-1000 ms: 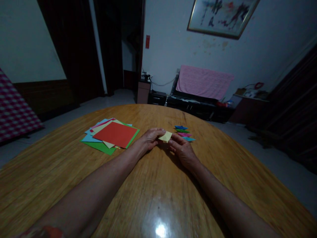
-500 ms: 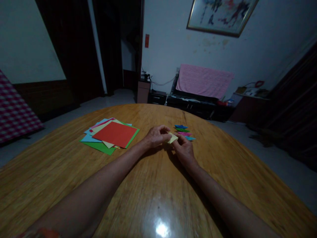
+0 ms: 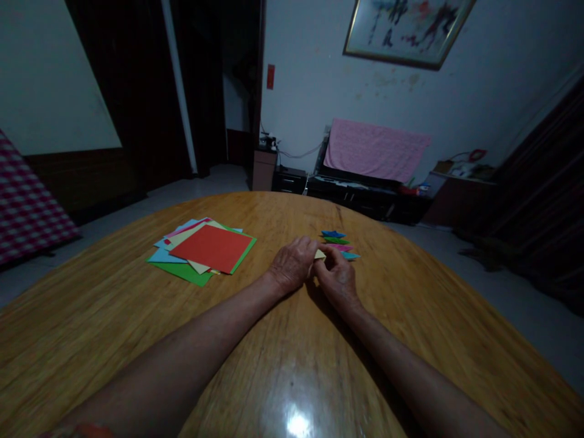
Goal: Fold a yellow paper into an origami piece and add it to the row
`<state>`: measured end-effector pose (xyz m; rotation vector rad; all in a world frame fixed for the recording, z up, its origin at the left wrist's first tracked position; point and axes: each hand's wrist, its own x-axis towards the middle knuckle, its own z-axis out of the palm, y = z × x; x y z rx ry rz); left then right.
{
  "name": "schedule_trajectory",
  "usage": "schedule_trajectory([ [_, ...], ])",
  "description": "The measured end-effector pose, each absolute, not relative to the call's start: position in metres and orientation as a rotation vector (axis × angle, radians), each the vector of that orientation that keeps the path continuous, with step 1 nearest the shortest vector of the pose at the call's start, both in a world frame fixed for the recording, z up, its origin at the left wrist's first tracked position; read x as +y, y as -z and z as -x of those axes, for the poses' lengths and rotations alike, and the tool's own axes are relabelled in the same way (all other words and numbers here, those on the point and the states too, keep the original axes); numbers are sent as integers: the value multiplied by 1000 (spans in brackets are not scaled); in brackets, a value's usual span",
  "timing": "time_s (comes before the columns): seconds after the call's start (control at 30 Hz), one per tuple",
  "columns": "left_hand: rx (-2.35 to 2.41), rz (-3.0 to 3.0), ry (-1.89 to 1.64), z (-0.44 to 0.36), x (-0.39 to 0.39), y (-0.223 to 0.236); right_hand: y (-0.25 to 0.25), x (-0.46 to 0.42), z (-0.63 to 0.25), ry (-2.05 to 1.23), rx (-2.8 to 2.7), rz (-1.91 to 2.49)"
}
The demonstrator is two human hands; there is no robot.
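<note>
Between my two hands is a small piece of folded pale yellow paper (image 3: pixel 320 255), mostly covered by fingers. My left hand (image 3: pixel 294 263) is closed on its left side, the back of the hand turned up and the fingertips hidden. On the other side, my right hand (image 3: pixel 338 277) pinches the paper between thumb and fingers. Just beyond the right hand lie several folded paper shapes in a row: a blue one (image 3: pixel 333 233), a green one (image 3: pixel 336 241), a pink one (image 3: pixel 342 247) and a light blue one (image 3: pixel 350 256), partly hidden by the fingers.
A loose stack of coloured paper sheets lies to the left, a red sheet (image 3: pixel 213 247) on top. Everything rests on a round wooden table (image 3: pixel 255 365). Past its far edge stands a low black cabinet (image 3: pixel 351 193) with a pink towel (image 3: pixel 376 149) above it.
My left hand has rolled over the yellow paper, its back now facing up, so less of the paper shows. The right hand keeps its pinch in nearly the same place.
</note>
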<state>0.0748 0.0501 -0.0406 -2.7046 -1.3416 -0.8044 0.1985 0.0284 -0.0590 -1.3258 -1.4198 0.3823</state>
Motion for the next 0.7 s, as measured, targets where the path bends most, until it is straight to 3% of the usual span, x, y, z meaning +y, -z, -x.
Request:
schedule_trajectory([
  [0.37,-1312,2583,801,-74,53,47,59,27,-195,-285,-1551,1295],
  [0.6,-1078,2464,1148,-70,65,59,56,28,-199,-1071,-1304,925],
  [0.7,-978,2438,1219,-72,66,61,55,28,-202,-1263,-1231,838],
])
